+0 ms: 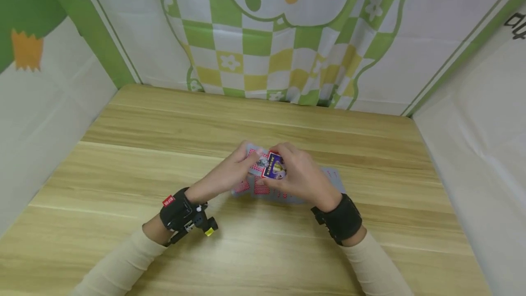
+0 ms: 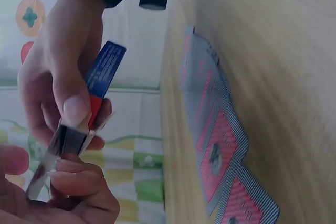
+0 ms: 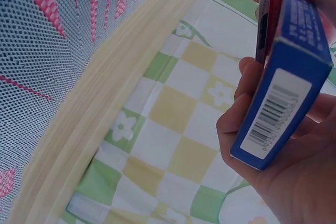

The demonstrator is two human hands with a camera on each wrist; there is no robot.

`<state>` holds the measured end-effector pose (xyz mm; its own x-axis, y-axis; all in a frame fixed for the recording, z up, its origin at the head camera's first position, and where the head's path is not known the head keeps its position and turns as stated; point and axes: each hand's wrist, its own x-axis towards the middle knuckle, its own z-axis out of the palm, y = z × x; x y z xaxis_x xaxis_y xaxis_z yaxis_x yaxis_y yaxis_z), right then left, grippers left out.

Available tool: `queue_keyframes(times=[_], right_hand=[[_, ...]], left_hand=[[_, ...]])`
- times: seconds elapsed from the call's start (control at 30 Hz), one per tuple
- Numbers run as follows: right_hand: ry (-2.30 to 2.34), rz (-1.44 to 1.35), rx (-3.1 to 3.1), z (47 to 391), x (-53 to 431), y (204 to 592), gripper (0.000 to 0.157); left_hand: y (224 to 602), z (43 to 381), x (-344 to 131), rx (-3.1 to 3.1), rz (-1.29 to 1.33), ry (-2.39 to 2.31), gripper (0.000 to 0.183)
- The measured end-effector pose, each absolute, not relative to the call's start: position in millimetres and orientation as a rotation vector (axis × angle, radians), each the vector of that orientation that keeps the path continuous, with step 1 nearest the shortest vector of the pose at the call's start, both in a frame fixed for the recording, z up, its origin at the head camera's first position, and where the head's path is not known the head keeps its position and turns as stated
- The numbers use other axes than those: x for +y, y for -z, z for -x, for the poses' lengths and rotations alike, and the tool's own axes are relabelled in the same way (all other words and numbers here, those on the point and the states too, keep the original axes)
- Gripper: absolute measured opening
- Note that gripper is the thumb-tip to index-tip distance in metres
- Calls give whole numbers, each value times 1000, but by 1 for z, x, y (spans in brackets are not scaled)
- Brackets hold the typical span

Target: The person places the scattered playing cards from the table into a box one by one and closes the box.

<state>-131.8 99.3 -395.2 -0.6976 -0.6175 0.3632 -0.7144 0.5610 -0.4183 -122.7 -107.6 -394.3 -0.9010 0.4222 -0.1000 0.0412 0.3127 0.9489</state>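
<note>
In the head view my left hand (image 1: 230, 171) pinches a small stack of playing cards (image 1: 255, 168), their backs red-patterned with a pale border. My right hand (image 1: 304, 177) grips a blue card box (image 1: 274, 166), which shows a printed picture on its face. In the left wrist view the held cards (image 2: 39, 178) meet the end of the box (image 2: 106, 69); whether any are inside, I cannot tell. The box's barcode end (image 3: 275, 114) faces the right wrist camera. Below both hands, overlapping cards (image 1: 262, 189) lie spread on the table, partly hidden by the right hand.
The cards' spread (image 2: 223, 153) runs along the wooden table (image 1: 263, 250) in the left wrist view. A checked green, yellow and white cloth (image 1: 255, 40) hangs behind the table's far edge. White cloth walls (image 1: 45, 118) stand at both sides.
</note>
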Motion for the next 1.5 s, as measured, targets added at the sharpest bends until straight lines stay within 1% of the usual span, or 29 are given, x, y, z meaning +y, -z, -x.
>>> queue_keyframes(times=[0.13, 0.27, 0.33, 0.47, 0.63, 0.73, 0.87, 0.97, 1.1, 1.17, 1.23, 1.37, 1.43, 1.5], right_hand=[[-828, -1080, -2652, 133, 101, 393, 73], [-836, -1038, -2682, 133, 103, 390, 77], [-842, -1044, -2680, 132, 104, 388, 77], [-851, -1064, -2671, 132, 104, 387, 74], [-870, -1056, -2651, 133, 105, 388, 70], [-879, -1089, -2624, 132, 103, 388, 67], [-900, -1159, -2593, 128, 99, 388, 65], [-915, -1174, -2572, 126, 98, 387, 64], [-931, -1158, -2549, 126, 99, 386, 66], [-924, -1149, -2552, 127, 100, 386, 68], [-905, -1130, -2564, 129, 101, 386, 69], [-859, -1103, -2600, 131, 102, 386, 68], [-843, -1098, -2620, 131, 103, 385, 67], [-831, -1097, -2634, 132, 104, 385, 67]], left_hand=[[387, 131, -123, 2294, -383, -1620, 36], [383, 141, -139, 2224, -398, -1696, 29], [383, 143, -142, 2143, -414, -1742, 29], [382, 145, -143, 2049, -419, -1803, 32], [381, 144, -143, 2220, -386, -1741, 25], [384, 142, -138, 2263, -429, -1693, 23], [394, 137, -126, 2190, -507, -1706, 24], [403, 135, -117, 2055, -469, -1822, 26], [410, 135, -113, 1960, -405, -1889, 37], [411, 137, -114, 2033, -419, -1816, 41], [413, 141, -117, 2188, -466, -1687, 41], [417, 148, -130, 2684, -600, -1133, 35], [421, 149, -136, 2858, -640, -808, 43], [423, 149, -140, 2932, -653, -561, 56]])
